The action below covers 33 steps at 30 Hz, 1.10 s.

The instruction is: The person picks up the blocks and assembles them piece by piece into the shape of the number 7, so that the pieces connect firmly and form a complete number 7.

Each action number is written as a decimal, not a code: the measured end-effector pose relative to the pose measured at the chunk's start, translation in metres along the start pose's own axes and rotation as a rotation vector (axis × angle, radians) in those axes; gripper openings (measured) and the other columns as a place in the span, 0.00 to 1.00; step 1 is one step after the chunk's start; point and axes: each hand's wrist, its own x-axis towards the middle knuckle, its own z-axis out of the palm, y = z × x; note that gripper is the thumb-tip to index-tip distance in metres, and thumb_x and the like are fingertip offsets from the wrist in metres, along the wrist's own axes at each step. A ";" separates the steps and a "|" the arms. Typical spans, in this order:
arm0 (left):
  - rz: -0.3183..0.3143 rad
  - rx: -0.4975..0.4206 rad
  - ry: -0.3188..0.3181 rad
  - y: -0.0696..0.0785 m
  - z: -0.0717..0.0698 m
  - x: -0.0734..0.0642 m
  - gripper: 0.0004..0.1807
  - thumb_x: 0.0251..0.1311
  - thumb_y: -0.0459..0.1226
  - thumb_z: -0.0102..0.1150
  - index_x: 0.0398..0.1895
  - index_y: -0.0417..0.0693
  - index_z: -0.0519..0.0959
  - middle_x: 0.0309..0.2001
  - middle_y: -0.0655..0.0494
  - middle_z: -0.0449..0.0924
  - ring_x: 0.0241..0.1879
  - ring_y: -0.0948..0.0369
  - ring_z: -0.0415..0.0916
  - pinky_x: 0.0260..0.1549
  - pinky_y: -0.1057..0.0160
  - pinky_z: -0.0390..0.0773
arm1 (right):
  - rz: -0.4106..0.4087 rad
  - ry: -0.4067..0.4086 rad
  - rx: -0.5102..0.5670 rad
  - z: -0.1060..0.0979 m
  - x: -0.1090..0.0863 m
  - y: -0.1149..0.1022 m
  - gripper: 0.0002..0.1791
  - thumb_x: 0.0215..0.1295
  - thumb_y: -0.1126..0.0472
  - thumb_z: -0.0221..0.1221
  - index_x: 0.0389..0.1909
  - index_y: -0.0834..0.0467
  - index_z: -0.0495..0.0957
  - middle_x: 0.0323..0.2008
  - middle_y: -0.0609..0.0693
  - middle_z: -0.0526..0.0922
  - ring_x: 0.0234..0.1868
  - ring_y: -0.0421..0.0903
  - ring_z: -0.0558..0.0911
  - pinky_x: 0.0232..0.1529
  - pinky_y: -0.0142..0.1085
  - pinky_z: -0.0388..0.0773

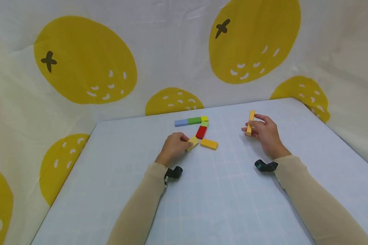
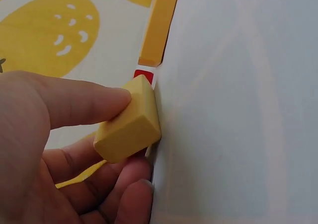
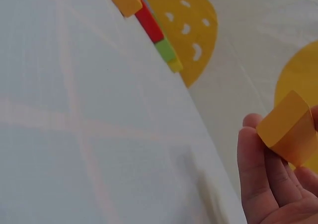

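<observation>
My left hand [image 1: 173,147] pinches a pale yellow block [image 1: 192,143] between thumb and fingers, low at the tabletop. Its far end lies close to the near end of a red block [image 1: 201,132]. To the right of that lies an orange block [image 1: 209,144]. My right hand [image 1: 266,135] holds another orange block [image 1: 250,123] up on end, off to the right; in the right wrist view this block [image 3: 288,127] sits between thumb and fingers, above the table. Beyond the red block come a light green block [image 1: 204,124] and a bright yellow block [image 1: 204,118].
From the yellow block a row runs left: a green block [image 1: 194,120], then a blue block [image 1: 181,123]. The table [image 1: 220,197] wears a pale checked cover. Behind it hangs a white cloth [image 1: 178,61] with large yellow fruit prints. Dark cameras sit on both wrists.
</observation>
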 end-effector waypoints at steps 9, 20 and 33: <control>0.078 0.071 0.043 0.014 -0.004 0.003 0.13 0.62 0.49 0.66 0.39 0.51 0.82 0.35 0.56 0.80 0.38 0.55 0.75 0.37 0.59 0.77 | -0.043 0.001 0.025 -0.008 0.004 -0.015 0.40 0.73 0.45 0.56 0.77 0.55 0.51 0.61 0.60 0.71 0.47 0.45 0.86 0.49 0.33 0.79; 0.054 0.062 0.018 0.003 0.008 -0.002 0.15 0.65 0.49 0.64 0.48 0.50 0.82 0.38 0.56 0.79 0.39 0.55 0.75 0.36 0.62 0.79 | -0.003 0.004 -0.015 -0.002 0.000 0.001 0.39 0.75 0.46 0.54 0.77 0.56 0.50 0.60 0.59 0.72 0.47 0.45 0.86 0.49 0.33 0.79; 0.032 0.032 -0.033 0.005 0.004 -0.002 0.14 0.67 0.46 0.62 0.50 0.51 0.81 0.39 0.55 0.80 0.38 0.55 0.77 0.41 0.60 0.79 | 0.010 0.024 -0.039 0.004 0.000 -0.001 0.38 0.75 0.46 0.53 0.77 0.56 0.50 0.59 0.58 0.74 0.46 0.44 0.87 0.49 0.32 0.79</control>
